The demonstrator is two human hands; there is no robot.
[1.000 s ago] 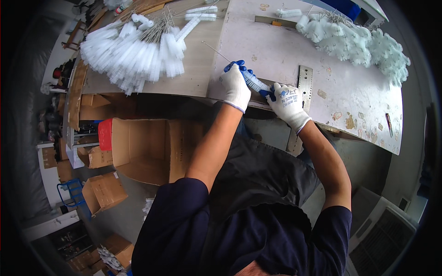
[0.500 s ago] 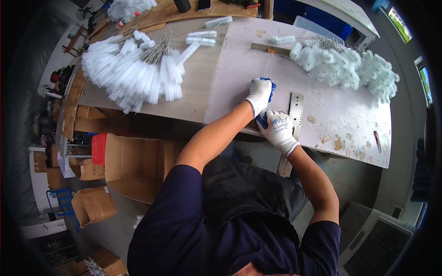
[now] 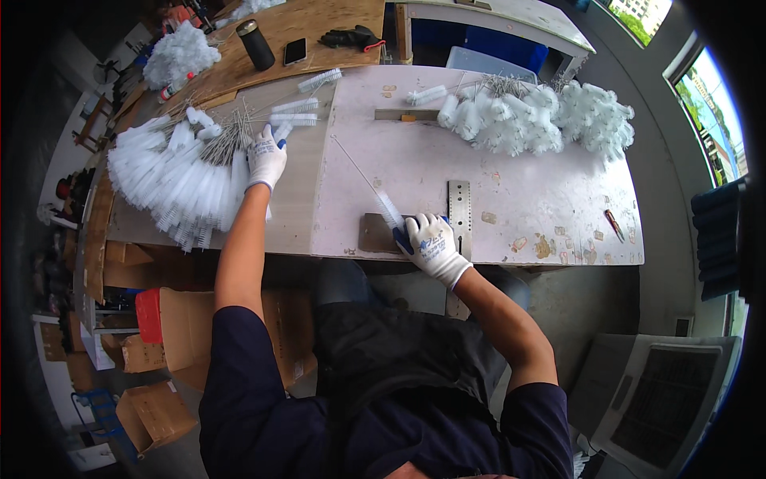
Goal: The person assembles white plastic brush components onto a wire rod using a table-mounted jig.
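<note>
Pinching a wire bottle brush (image 3: 381, 196) in right-hand fingers (image 3: 408, 233) on the desk (image 3: 519, 191); left-hand fingers (image 3: 270, 142) closing on the white brush pile (image 3: 171, 180) left of it.

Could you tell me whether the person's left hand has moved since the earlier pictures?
Yes. The left hand has left the right hand near the metal ruler and gone leftward to the pile of white brushes.

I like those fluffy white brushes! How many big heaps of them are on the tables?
3. One heap under the left hand, one pile at the pink table's far right, one bunch on the wooden table behind. More may be hidden.
</note>
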